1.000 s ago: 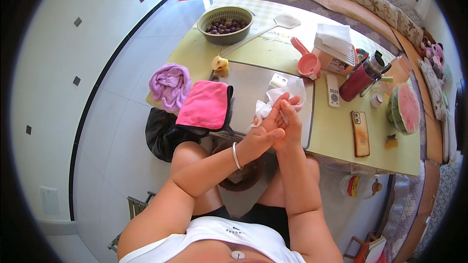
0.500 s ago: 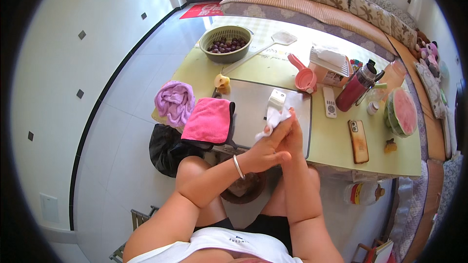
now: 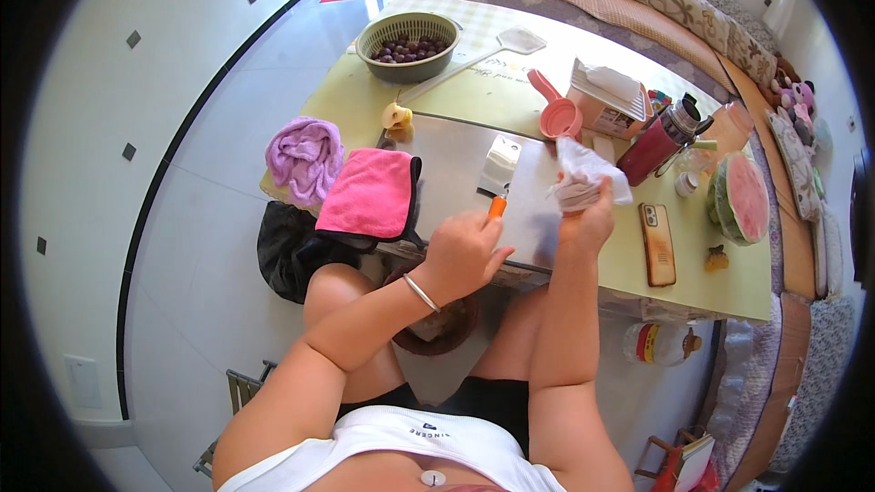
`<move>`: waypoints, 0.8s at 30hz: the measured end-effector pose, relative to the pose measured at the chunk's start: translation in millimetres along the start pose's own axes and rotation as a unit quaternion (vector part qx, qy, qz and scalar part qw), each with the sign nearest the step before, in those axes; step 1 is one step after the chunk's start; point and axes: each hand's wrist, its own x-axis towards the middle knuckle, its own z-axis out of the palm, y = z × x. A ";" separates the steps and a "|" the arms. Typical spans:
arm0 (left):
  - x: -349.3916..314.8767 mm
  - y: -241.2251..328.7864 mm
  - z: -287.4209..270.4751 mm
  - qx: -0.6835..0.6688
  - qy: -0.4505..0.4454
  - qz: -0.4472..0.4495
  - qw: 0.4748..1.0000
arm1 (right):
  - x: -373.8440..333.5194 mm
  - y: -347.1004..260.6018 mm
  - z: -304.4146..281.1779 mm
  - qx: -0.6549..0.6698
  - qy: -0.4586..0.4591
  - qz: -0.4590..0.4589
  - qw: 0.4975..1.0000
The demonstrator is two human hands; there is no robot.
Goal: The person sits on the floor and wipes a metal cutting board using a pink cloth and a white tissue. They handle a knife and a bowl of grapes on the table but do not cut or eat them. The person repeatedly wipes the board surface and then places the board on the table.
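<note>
On the silver board (image 3: 447,169) lies a kitchen knife (image 3: 500,162) with a broad pale blade and an orange handle. My left hand (image 3: 463,251) is at the near end of this handle, its fingers curled over it and the thumb sticking out to the side. Just right of the board, my right hand (image 3: 588,223) is closed on a crumpled white tissue (image 3: 591,173), held up above the table. The tissue hides most of a remote control. A partly eaten, peeled-looking fruit (image 3: 396,117) sits at the board's far left corner.
Left of the board are a pink cloth (image 3: 369,196) and a purple towel (image 3: 305,159). Behind stand a basin of dark round fruit (image 3: 407,47) and a fly swatter (image 3: 519,39). Rightward: pink scoop (image 3: 560,117), tissue box (image 3: 606,100), flask (image 3: 661,141), watermelon (image 3: 740,200), phone (image 3: 657,244).
My hands were together around the tissue over the board. Now they are apart: the right has moved rightward with the tissue, and the left has come to the knife's handle.
</note>
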 end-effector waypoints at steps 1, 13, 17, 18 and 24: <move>1.1 -1.6 1.7 0.059 0.017 -0.006 0.998 | 0.0 -0.1 -0.1 -0.036 -0.016 -0.041 0.998; -21.3 -23.7 3.5 0.016 -0.048 -0.037 0.998 | -46.3 53.5 -9.9 -0.748 -0.454 -0.178 0.450; -26.4 -23.4 -12.8 0.034 -0.055 -0.023 0.998 | -41.8 60.8 -8.7 -0.773 -0.409 -0.222 0.432; -26.7 -22.7 -16.2 0.049 -0.058 -0.018 0.997 | -39.1 62.2 -7.9 -0.780 -0.403 -0.220 0.426; -30.2 -24.6 -18.3 0.083 -0.043 -0.004 0.996 | -28.5 75.8 -7.1 -0.804 -0.366 -0.243 0.402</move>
